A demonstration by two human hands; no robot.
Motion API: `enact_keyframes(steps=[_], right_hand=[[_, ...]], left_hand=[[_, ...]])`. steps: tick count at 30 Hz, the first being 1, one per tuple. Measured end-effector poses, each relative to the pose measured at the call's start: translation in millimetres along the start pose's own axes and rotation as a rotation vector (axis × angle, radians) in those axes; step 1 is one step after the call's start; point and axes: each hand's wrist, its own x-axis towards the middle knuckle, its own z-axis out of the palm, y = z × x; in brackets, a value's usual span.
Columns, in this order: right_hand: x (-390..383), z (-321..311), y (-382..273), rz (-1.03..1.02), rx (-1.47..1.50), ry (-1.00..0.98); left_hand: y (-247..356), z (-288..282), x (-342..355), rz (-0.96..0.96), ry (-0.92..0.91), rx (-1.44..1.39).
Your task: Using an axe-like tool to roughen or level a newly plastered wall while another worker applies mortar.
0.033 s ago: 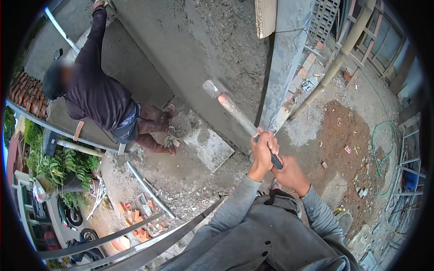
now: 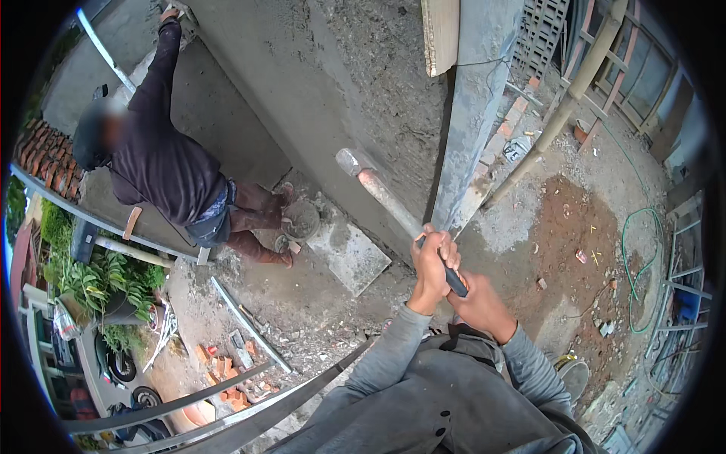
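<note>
A hammer (image 2: 389, 198) with a blunt grey head, pale handle and black grip slants up and left in front of me. My left hand (image 2: 435, 268) is wrapped round the upper part of its grip. Just below, my right hand (image 2: 482, 306) is closed at the grip's lower end, with its fingers partly hidden. The hammer's head is raised in front of a grey plastered wall (image 2: 318, 98) and appears apart from it. Right beside the hammer's handle stands a grey, cement-stained upright post (image 2: 476, 113).
A person (image 2: 166, 159) in dark clothes reaches up at the left, by a bucket (image 2: 302, 219) and a pale slab (image 2: 352, 257). A bamboo pole (image 2: 556, 121) leans at the right. Broken bricks (image 2: 227, 371), a metal bar (image 2: 249, 324) and a green hose (image 2: 628, 250) lie around.
The hammer and both my hands have come down slightly, and the hammer's head has shifted a little to the left. The other person has barely moved.
</note>
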Motion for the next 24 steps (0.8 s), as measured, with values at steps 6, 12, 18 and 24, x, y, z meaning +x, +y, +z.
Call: enact_keyframes(steps=[6, 12, 18, 24], right_hand=[[-6, 7, 2, -0.049, 0.01, -0.004], [2, 27, 10, -0.035, 0.039, -0.009], [-36, 35, 98, 0.086, 0.662, 0.091], [-106, 114, 260, 0.769, 0.022, 0.542]], left_hand=[[8, -8, -21, -0.052, 0.041, -0.068], [34, -28, -18, 0.082, 0.108, 0.127], [26, -80, 16, -0.257, 0.289, -0.001], [-78, -154, 92, -0.893, 0.399, 0.032]])
